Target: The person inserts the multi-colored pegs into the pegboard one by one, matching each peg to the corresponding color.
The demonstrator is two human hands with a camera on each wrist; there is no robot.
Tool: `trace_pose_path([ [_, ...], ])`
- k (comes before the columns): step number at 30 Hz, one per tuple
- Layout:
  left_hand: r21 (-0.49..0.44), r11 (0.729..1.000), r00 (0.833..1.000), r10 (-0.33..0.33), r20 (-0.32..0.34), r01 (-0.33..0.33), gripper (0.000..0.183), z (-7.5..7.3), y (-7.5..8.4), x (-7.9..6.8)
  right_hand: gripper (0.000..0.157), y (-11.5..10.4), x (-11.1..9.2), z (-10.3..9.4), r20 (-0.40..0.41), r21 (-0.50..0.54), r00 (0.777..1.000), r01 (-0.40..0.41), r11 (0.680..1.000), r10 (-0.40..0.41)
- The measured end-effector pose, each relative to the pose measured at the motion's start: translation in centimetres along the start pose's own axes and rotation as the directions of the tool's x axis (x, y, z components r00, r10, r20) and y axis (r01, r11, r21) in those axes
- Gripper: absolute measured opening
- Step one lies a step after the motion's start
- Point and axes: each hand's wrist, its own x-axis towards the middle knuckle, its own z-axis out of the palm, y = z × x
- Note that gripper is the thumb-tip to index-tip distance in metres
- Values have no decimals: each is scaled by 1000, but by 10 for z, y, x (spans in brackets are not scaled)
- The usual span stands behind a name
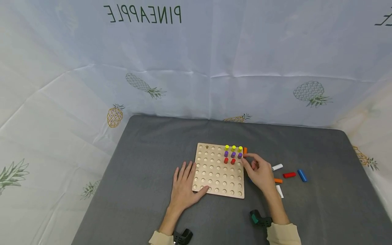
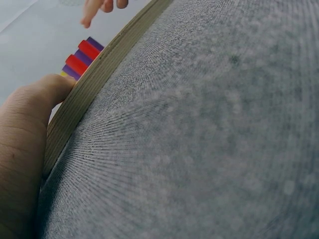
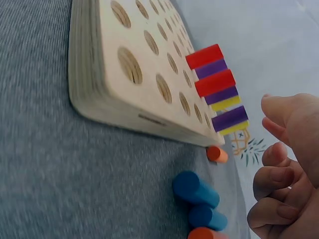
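Note:
A square wooden pegboard (image 1: 214, 177) with rows of round holes lies on the grey cloth. Near its back right corner stand three yellow pegs (image 1: 234, 148), three purple pegs (image 1: 233, 154) and two red pegs (image 1: 226, 160). My left hand (image 1: 183, 190) rests along the board's left side, fingers straight, thumb over the front edge. At the right edge, my right hand (image 1: 260, 173) has its thumb and index fingertip close beside the end purple peg (image 3: 230, 118). In the right wrist view those fingers stand apart from it with nothing between them; the other fingers are loosely bent.
Loose pegs lie right of the board: a red peg (image 1: 289, 175), a blue peg (image 1: 302, 175), a white peg (image 1: 277, 167) and an orange peg (image 1: 278, 181), among several. Another orange peg (image 1: 245, 151) lies against the board's right edge. Behind the table hangs a pineapple-print curtain (image 1: 196, 95).

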Motion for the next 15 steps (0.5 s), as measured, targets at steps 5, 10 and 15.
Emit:
trace_pose_path([
  [5,-2,1000,1000,1,-2,-1,99,0,-1,0,24,4,-1,-5,17,-12,1000,7,1000,-7],
  [10,1,1000,1000,-4,2,4,100,1,-1,0,25,8,-3,-12,42,-22,999,25,999,-24],
  [15,-1,1000,1000,-7,6,7,100,1,-1,0,26,18,-4,-25,95,-51,994,56,997,-51],
])
